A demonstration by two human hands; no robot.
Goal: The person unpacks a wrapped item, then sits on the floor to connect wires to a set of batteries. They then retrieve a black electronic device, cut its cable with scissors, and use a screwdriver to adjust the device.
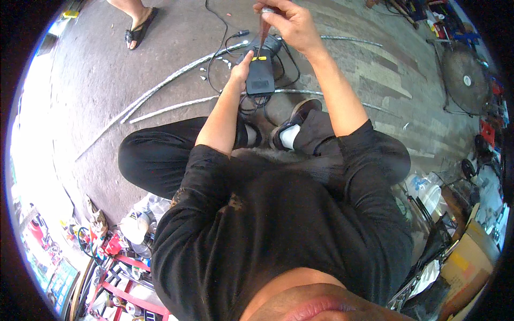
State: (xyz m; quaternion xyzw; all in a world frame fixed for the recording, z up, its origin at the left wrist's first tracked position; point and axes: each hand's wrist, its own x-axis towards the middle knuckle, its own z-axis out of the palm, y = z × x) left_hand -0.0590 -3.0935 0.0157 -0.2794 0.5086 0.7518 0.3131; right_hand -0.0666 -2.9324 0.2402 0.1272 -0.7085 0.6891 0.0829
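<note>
A black box-shaped device (260,75) with a yellow label and a dark panel lies on the floor in front of me. My left hand (242,70) is closed on its left side. Above it, my right hand (292,25) grips the top of a screwdriver (264,33) with a brownish handle. The screwdriver points down, its tip at the device's upper part near the yellow label. Whether the tip sits in a screw is too small to tell. Black cables (247,101) loop around the device, and one ends in a plug (243,33).
Silvery rods or cables (176,72) lie across the floor beneath and beside the device. A person's sandaled foot (140,29) stands at the far left. A round fan (465,77) is at the right. Clutter (120,235) fills the lower left, and a cardboard box (471,257) the lower right.
</note>
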